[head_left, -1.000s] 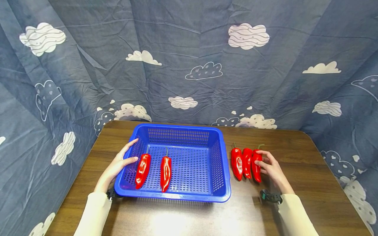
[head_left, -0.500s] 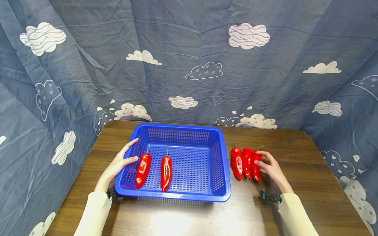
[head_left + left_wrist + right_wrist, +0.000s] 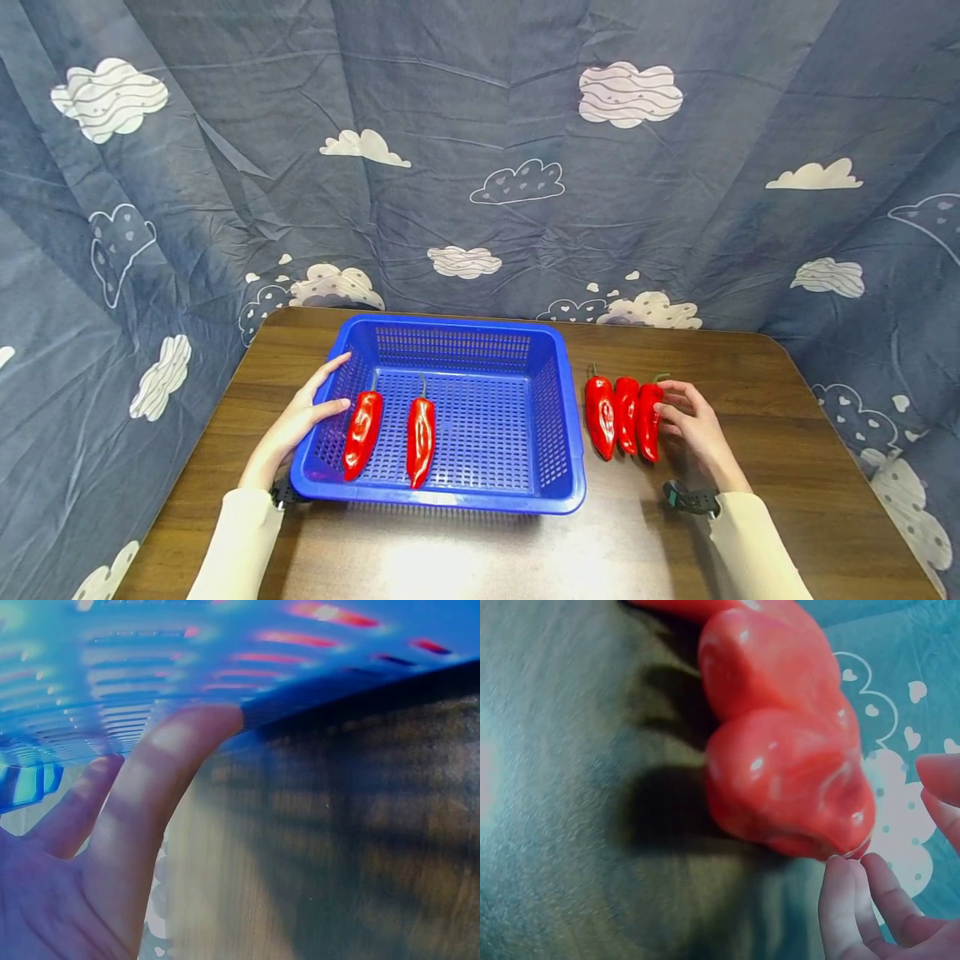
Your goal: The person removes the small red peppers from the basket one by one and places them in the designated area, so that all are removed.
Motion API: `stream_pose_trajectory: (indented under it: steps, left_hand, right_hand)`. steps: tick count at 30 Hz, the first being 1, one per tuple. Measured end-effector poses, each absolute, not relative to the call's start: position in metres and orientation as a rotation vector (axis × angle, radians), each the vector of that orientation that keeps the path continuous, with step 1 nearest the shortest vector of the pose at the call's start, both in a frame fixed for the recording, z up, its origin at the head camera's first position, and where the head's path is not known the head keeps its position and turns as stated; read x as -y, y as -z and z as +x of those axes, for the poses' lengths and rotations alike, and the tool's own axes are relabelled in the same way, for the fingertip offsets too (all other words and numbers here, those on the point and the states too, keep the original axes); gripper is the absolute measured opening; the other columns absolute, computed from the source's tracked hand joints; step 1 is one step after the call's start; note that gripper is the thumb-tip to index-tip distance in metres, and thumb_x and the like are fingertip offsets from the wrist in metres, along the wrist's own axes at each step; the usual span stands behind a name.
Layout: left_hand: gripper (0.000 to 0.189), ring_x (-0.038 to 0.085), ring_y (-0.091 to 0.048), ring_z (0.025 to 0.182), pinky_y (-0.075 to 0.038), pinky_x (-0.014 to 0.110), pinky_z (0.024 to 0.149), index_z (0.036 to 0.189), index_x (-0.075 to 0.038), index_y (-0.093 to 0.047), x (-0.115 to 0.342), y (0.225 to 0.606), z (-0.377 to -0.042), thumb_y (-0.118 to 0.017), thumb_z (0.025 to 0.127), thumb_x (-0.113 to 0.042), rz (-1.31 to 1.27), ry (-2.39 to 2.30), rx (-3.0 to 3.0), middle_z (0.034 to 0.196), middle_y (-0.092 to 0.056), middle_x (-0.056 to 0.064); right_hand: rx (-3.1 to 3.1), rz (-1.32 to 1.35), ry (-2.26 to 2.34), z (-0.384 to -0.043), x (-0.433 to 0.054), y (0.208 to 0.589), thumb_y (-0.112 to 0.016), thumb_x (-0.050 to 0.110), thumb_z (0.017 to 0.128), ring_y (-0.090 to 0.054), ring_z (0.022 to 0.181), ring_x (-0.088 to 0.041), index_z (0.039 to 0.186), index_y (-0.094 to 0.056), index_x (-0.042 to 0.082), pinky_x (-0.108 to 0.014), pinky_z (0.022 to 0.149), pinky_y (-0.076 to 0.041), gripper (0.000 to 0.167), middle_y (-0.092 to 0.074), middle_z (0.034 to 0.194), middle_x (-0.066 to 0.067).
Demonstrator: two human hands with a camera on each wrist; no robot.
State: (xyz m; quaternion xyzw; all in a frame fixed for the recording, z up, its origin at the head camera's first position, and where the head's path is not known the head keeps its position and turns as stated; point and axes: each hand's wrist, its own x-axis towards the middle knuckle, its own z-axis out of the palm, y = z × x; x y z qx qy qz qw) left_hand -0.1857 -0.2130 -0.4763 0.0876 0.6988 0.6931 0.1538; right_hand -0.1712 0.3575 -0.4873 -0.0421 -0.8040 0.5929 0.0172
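A blue plastic basket (image 3: 491, 433) with slotted walls stands on the table. Inside it lie two red peppers, one by the left wall (image 3: 363, 435) and one beside it (image 3: 421, 442). My left hand (image 3: 296, 417) rests against the basket's left side, thumb and fingers extended; the left wrist view shows the thumb (image 3: 150, 772) on the outer wall. Three more red peppers lie side by side right of the basket: a left one (image 3: 599, 417), a middle one (image 3: 626, 417) and a right one (image 3: 648, 429). At the last one's right side, my right hand (image 3: 697, 429) has fingertips touching; its thumb stands apart.
The brown wooden table (image 3: 480, 558) has its far edge against a dark blue cloth (image 3: 465, 100) printed with clouds. This cloth also hangs at both sides. A strip of table separates the basket from the three peppers.
The right pepper has shifted slightly, now lying closer to the middle one. My right hand has drawn back a little to the right from it. My left hand has stayed at the basket.
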Motion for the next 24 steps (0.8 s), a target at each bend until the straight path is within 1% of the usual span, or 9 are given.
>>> stream_pose_trajectory:
  steps: [4,5,7,11,13,15,20,22,24]
  left_hand:
    - [0.07,0.044,-0.029,0.131,-0.042,0.048,0.094,0.153,-0.019,-0.018,0.213,0.476,-0.185,-0.052,0.094,-0.004,0.249,-1.986,-2.0,0.152,-0.018,0.022]
    - [0.069,0.044,-0.029,0.131,-0.042,0.048,0.094,0.153,-0.019,-0.018,0.213,0.476,-0.185,-0.052,0.094,-0.003,0.248,-1.986,-1.998,0.152,-0.018,0.022]
    - [0.069,0.044,-0.029,0.131,-0.042,0.048,0.094,0.153,-0.019,-0.018,0.213,0.476,-0.185,-0.051,0.095,-0.003,0.246,-1.987,-1.997,0.152,-0.018,0.022]
    - [0.069,0.043,-0.029,0.131,-0.041,0.049,0.095,0.153,-0.019,-0.018,0.213,0.476,-0.185,-0.05,0.095,-0.002,0.245,-1.99,-1.99,0.152,-0.018,0.021]
    - [0.069,0.043,-0.029,0.132,-0.04,0.049,0.096,0.153,-0.019,-0.018,0.213,0.477,-0.185,-0.051,0.095,-0.003,0.244,-1.99,-1.99,0.152,-0.018,0.021]
    - [0.069,0.043,-0.029,0.132,-0.04,0.049,0.096,0.153,-0.019,-0.018,0.213,0.477,-0.185,-0.051,0.095,-0.004,0.244,-1.988,-1.991,0.152,-0.018,0.021]
    - [0.07,0.043,-0.03,0.131,-0.042,0.047,0.094,0.153,-0.018,-0.018,0.213,0.476,-0.185,-0.054,0.094,-0.005,0.26,-1.977,-2.017,0.152,-0.019,0.021]
    - [0.071,0.043,-0.03,0.131,-0.043,0.046,0.093,0.153,-0.018,-0.018,0.213,0.476,-0.185,-0.054,0.093,-0.005,0.267,-1.977,-2.026,0.152,-0.019,0.021]
    - [0.071,0.043,-0.03,0.131,-0.043,0.046,0.093,0.153,-0.017,-0.018,0.213,0.476,-0.185,-0.054,0.093,-0.005,0.27,-1.979,-2.025,0.152,-0.019,0.021]
  right_hand:
    - [2.509,-0.125,-1.797,-0.171,-0.355,0.482,-0.056,0.006,0.095,-0.061,0.085,-0.006,0.127,-0.041,-0.008,-0.032,0.07,-0.055,0.038,-0.05,0.116,-0.023]
    - [2.511,-0.121,-1.788,-0.171,-0.354,0.48,-0.055,0.006,0.095,-0.06,0.086,-0.005,0.128,-0.041,-0.009,-0.032,0.07,-0.055,0.038,-0.051,0.116,-0.021]
    - [2.513,-0.116,-1.775,-0.171,-0.351,0.477,-0.055,0.007,0.095,-0.059,0.087,-0.003,0.129,-0.041,-0.008,-0.031,0.071,-0.054,0.039,-0.054,0.114,-0.013]
    - [2.477,-0.107,-1.821,-0.173,-0.344,0.47,-0.056,0.005,0.094,-0.058,0.086,-0.001,0.126,-0.044,-0.007,-0.027,0.069,-0.053,0.036,-0.059,0.102,0.008]
    - [2.456,-0.102,-1.862,-0.174,-0.339,0.466,-0.057,0.003,0.094,-0.059,0.086,-0.003,0.124,-0.047,-0.005,-0.026,0.068,-0.053,0.033,-0.06,0.097,0.014]
    - [2.445,-0.092,-1.894,-0.175,-0.334,0.463,-0.056,0.002,0.094,-0.059,0.087,-0.004,0.122,-0.049,-0.002,-0.025,0.068,-0.052,0.03,-0.061,0.094,0.016]
    - [2.437,-0.055,-1.945,-0.177,-0.32,0.455,-0.055,0.001,0.094,-0.061,0.086,-0.004,0.118,-0.054,0.007,-0.026,0.069,-0.053,0.025,-0.062,0.094,0.015]
    - [2.445,-0.032,-1.946,-0.177,-0.314,0.451,-0.054,0.001,0.094,-0.061,0.085,-0.003,0.119,-0.053,0.005,-0.026,0.07,-0.053,0.025,-0.062,0.094,0.015]
    - [2.457,-0.003,-1.938,-0.178,-0.309,0.448,-0.053,0.0,0.094,-0.061,0.085,-0.004,0.122,-0.051,-0.002,-0.026,0.07,-0.053,0.028,-0.062,0.094,0.015]
